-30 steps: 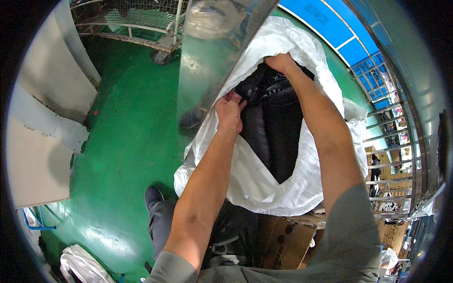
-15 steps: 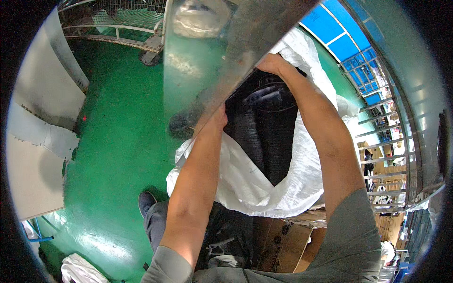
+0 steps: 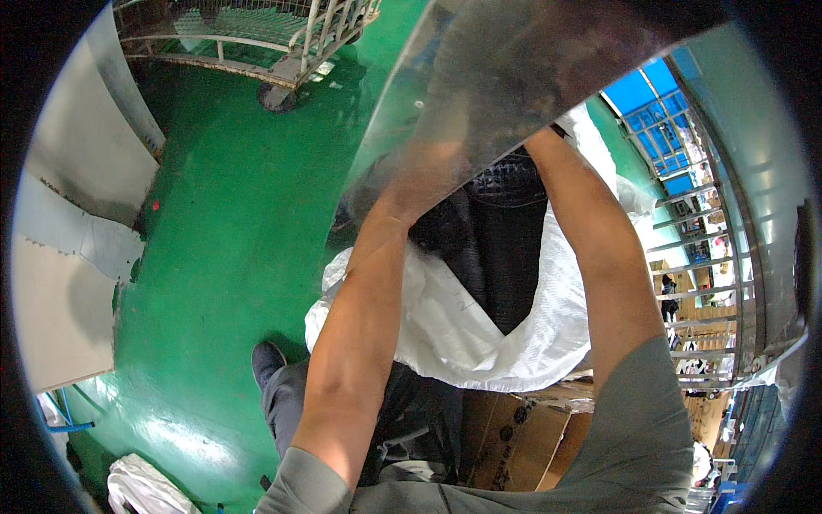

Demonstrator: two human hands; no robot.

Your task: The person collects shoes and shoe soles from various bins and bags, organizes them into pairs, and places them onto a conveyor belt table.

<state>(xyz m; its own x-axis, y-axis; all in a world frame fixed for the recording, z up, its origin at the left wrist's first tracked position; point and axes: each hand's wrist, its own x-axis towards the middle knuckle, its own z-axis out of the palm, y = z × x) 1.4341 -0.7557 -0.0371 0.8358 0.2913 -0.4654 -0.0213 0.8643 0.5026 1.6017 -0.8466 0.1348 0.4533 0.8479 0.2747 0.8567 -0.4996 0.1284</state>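
Observation:
A white woven sack [image 3: 462, 351] stands before me with its mouth wide, and dark, black textured material [image 3: 505, 265] lies inside. A see-through greyish sheet [image 3: 402, 111] crosses the upper middle of the view, close in front. My left hand [image 3: 441, 163] reaches to the far side of the sack; it shows only dimly through the sheet, its fingers blurred. My right hand [image 3: 538, 139] is at the sack's far right edge, by the black material. The sheet covers its fingers, so what either hand grips cannot be made out.
Below the sack is a brown cardboard box [image 3: 514, 441]. A wheeled wire cart [image 3: 257, 56] stands on the green floor [image 3: 214, 231] at far left. Pale panels [image 3: 77, 283] line the left, a metal railing [image 3: 698, 291] the right. A white bundle [image 3: 145, 488] lies lower left.
The see-through sheet has shifted to the right, uncovering more of the cart and floor and covering my left hand. My left hand has moved up and right; my right hand has shifted slightly right and down.

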